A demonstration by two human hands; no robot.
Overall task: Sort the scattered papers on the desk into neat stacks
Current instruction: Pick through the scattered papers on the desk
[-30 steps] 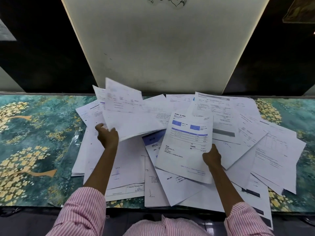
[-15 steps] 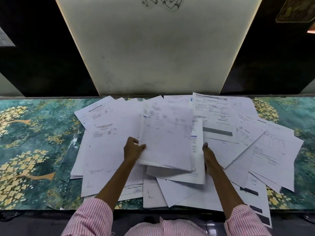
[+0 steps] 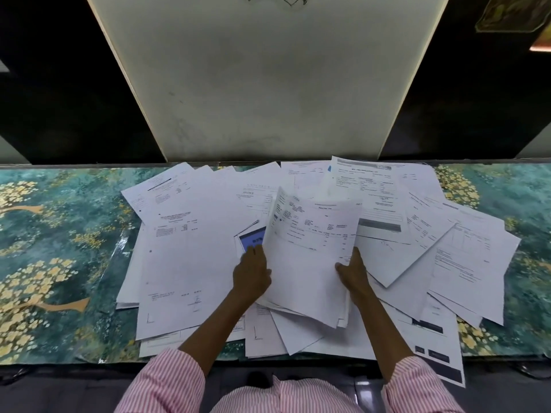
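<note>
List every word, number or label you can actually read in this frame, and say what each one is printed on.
"INVOICE": on the sheet at the back, behind the bundle held by the left hand and right hand.
Blue-panel sheet: white lettering, blurred, unreadable.
Sheet with grey bar: text too small.
All other papers: print too small or blurred.
Desk: no text.

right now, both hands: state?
Left hand: closed on the left edge of the raised sheaf of papers.
Right hand: closed on its right edge.
</note>
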